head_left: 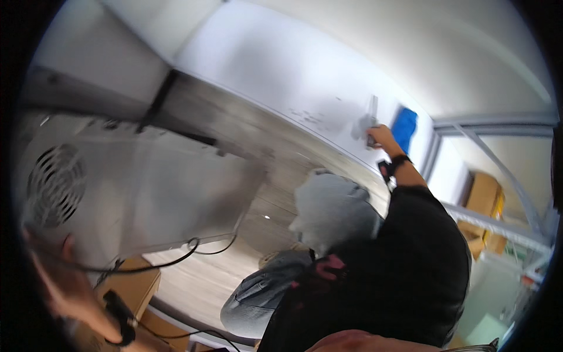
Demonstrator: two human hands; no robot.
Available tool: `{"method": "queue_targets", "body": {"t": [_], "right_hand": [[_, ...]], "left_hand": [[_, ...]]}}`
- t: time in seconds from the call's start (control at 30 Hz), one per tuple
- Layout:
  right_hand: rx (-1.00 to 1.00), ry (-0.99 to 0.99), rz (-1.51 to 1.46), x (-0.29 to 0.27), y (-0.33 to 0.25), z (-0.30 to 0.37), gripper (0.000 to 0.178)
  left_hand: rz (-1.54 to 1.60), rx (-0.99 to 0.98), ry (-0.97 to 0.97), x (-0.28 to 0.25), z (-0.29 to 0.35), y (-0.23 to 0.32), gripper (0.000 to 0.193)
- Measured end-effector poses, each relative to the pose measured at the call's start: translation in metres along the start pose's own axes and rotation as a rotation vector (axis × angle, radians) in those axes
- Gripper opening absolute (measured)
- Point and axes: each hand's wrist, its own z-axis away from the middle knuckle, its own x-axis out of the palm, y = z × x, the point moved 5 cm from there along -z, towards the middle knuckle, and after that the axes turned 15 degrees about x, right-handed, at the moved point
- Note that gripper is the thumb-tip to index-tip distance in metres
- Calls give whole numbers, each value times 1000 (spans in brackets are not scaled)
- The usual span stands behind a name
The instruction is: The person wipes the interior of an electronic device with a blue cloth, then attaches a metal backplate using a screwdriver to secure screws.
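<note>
Out to the right, my right hand (382,137) is closed around a slim tool with a silvery, straight upper part (374,108); its exact kind is too blurred to tell. The hand is over a white tabletop (252,64), beside a blue cloth-like item (404,126). At the lower left, my left hand (61,284) has its fingers apart at the near edge of a large grey metal case (182,199) with a round slotted vent. A black cable (152,270) runs across by this hand. Blur hides whether the fingers press on the case.
Small dark bits (308,116) lie on the white top. A cardboard box (138,287) stands beneath the case's near edge. My bent knee (258,299) is over the wood-look floor (193,281). At right stands a grey metal rack (498,223) with cartons (484,196).
</note>
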Motion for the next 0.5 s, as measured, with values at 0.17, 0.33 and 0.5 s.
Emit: {"method": "queue_targets", "body": {"t": [0.17, 0.33, 0.5], "right_hand": [[-228, -117, -397, -19, -125, 146, 23], [-726, -65, -231, -39, -256, 340, 42], [-971, -363, -212, 3, -305, 487, 24]], "left_hand": [[-316, -228, 76, -8, -27, 2, 67], [-98, -396, 138, -6, -28, 0, 74], [-88, -404, 136, -4, -23, -4, 75]]}}
